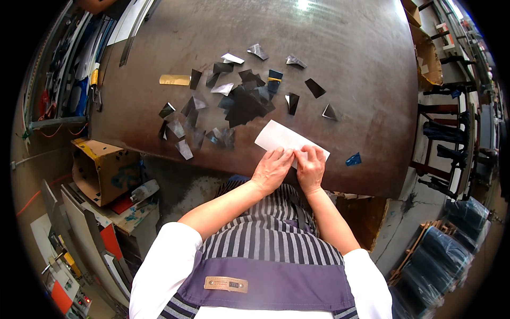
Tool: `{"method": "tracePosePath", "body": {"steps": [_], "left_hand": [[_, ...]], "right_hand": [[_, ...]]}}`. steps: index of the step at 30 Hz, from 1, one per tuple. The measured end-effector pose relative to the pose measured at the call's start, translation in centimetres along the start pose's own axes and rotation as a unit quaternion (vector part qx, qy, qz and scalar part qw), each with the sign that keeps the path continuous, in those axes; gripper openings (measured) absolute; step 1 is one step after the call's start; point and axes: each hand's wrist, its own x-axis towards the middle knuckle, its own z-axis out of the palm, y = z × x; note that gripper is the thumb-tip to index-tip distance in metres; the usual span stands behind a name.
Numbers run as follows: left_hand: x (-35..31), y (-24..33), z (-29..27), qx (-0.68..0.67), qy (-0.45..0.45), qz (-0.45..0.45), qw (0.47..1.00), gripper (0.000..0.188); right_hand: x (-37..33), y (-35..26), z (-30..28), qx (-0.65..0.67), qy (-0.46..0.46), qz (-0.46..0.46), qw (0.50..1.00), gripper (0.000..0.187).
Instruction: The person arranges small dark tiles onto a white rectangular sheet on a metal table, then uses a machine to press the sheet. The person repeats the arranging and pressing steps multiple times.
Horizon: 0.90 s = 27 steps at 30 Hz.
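A white, slightly pinkish rectangular sheet lies at the table's near edge, angled down to the right. My left hand and my right hand meet at its near edge, fingers bent and thumbs close together, both pinching it. What lies under my fingertips is hidden. Just beyond the sheet, dark thin pieces are heaped in a loose pile. Around them lie several scattered black and silvery scraps, such as a black one and a curled one. A small blue scrap rests right of my right hand.
A gold strip lies left of the pile on the brown table. Below the table's left corner stands an open cardboard box. A rack of tools and sheets is at far left. Plastic-wrapped stacks stand at lower right.
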Motion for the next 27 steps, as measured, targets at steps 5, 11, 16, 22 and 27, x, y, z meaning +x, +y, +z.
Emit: {"method": "tracePosePath", "body": {"steps": [5,11,16,22,27], "left_hand": [[-0.1,-0.1,0.3,0.006,0.004,0.007,1.000,0.051],[-0.2,-0.2,0.6,0.000,0.011,0.010,1.000,0.044],[-0.2,-0.1,0.3,-0.005,0.009,0.009,1.000,0.041],[-0.3,0.0,0.7,0.000,-0.003,0.002,1.000,0.045],[-0.2,0.1,0.6,0.009,0.000,0.000,1.000,0.047]], "right_hand": [[1.5,0.4,0.2,0.081,0.007,0.144,0.986,0.017],[1.6,-0.9,2.7,0.097,-0.021,0.280,0.955,0.018],[1.7,-2.0,3.4,0.029,0.016,0.274,0.961,0.018],[1.1,-1.1,3.5,0.083,0.014,0.268,0.960,0.014],[0.9,-0.5,2.8,0.114,0.030,0.214,0.970,0.009]]}}
